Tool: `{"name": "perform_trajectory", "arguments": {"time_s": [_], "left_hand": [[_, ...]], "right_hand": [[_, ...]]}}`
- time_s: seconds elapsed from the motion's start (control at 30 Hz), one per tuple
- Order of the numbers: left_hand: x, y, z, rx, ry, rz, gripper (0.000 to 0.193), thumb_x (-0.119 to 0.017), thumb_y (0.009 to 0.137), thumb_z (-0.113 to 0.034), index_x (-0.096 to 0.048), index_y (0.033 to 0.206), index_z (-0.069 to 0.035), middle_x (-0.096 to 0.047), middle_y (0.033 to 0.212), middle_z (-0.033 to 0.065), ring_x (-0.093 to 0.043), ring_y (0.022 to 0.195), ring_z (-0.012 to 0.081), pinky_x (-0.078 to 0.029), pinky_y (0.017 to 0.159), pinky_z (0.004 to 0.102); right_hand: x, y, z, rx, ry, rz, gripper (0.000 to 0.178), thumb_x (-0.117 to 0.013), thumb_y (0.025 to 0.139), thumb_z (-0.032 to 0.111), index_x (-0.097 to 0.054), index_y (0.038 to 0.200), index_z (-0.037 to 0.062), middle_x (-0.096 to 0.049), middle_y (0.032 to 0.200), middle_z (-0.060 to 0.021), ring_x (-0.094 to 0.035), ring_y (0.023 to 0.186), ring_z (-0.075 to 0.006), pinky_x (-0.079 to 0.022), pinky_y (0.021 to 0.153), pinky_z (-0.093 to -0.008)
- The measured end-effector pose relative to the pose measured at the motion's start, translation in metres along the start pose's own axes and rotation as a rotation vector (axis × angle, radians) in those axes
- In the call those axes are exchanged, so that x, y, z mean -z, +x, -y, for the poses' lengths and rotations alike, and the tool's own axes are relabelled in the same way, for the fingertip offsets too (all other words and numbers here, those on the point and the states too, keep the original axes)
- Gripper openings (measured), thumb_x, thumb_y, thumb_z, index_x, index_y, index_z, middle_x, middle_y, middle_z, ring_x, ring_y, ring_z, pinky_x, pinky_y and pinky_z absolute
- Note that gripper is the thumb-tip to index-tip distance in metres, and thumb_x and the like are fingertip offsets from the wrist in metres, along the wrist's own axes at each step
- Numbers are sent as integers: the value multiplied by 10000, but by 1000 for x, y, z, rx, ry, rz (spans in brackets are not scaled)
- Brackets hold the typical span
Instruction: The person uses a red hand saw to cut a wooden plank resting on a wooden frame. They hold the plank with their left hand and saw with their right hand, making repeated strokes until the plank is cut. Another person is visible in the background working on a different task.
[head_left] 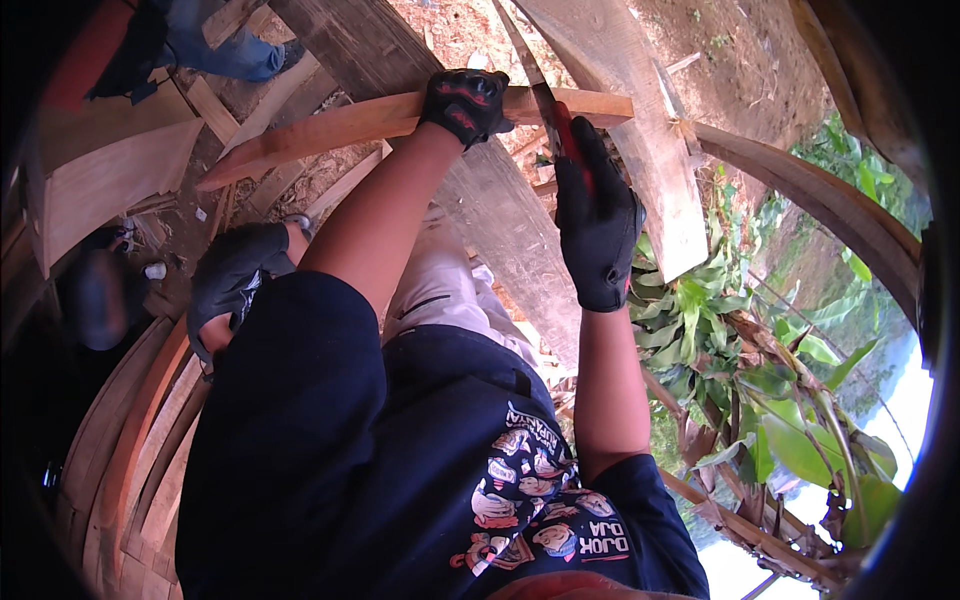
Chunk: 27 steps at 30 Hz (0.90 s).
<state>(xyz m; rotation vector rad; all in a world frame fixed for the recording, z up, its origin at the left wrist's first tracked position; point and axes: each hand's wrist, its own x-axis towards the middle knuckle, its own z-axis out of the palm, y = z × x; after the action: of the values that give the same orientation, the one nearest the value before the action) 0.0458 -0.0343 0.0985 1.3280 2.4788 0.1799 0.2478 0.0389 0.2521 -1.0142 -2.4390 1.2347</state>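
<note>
Head view | 2 gloved hands | left hand [466, 106]: closed around curved reddish strip [340, 132], mid-length | right hand [598, 225]: wrapped on saw [544, 96] by its red handle | blade across strip's right part | strip over grey plank [495, 215]

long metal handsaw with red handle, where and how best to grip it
Likely by its red handle, from the near side, where the black-gloved right hand holds it: the handle points back toward the person, while the thin metal blade extends away.
</note>
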Motion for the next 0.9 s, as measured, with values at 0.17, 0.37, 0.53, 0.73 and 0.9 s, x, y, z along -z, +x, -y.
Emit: {"name": "perform_trajectory", "arguments": {"time_s": [0.17, 0.37, 0.53, 0.73, 0.9], "left_hand": [[-1, -12, -1, -45, 20, -44, 598, -867, 803, -611, -741, 1165, -152, -818, 1008, 87, -794, 951, 316, -613, 832, 489], [-3, -22, -19, 73, -9, -19, 601, -855, 808, -647, -728, 1106, -140, -798, 929, 134, -792, 891, 336, -614, 796, 506], [-6, -24, -23, 106, -40, -82, 583, -858, 819, -620, -725, 1098, -125, -791, 911, 151, -789, 889, 349, -614, 797, 508], [-11, -30, -27, 132, -17, -90, 564, -834, 848, -598, -732, 1132, -122, -803, 1008, 126, -783, 979, 347, -615, 853, 500], [-6, -21, -19, 154, 43, -52, 570, -808, 828, -622, -757, 1200, -194, -813, 1093, 82, -787, 1045, 302, -612, 926, 484]], "right_hand": [[9, -15, -27, 10, 61, 7, 452, -701, 1034, 182, -681, 1474, 83, -782, 1248, -241, -785, 1114, -403, -618, 913, -449], [10, -22, -44, 6, 157, 24, 482, -726, 1019, 187, -676, 1491, 104, -788, 1233, -237, -805, 1077, -382, -622, 896, -453], [6, -21, -52, 143, 112, -4, 493, -719, 1023, 172, -665, 1508, 103, -775, 1270, -249, -799, 1110, -383, -616, 925, -449], [-3, -40, -69, 194, 100, 8, 487, -685, 1037, 141, -652, 1519, 79, -726, 1399, -248, -739, 1264, -385, -591, 1018, -445], [-9, -46, -85, 131, 192, 17, 488, -662, 1044, 108, -642, 1530, 66, -719, 1416, -250, -721, 1299, -388, -580, 1045, -451]]}}
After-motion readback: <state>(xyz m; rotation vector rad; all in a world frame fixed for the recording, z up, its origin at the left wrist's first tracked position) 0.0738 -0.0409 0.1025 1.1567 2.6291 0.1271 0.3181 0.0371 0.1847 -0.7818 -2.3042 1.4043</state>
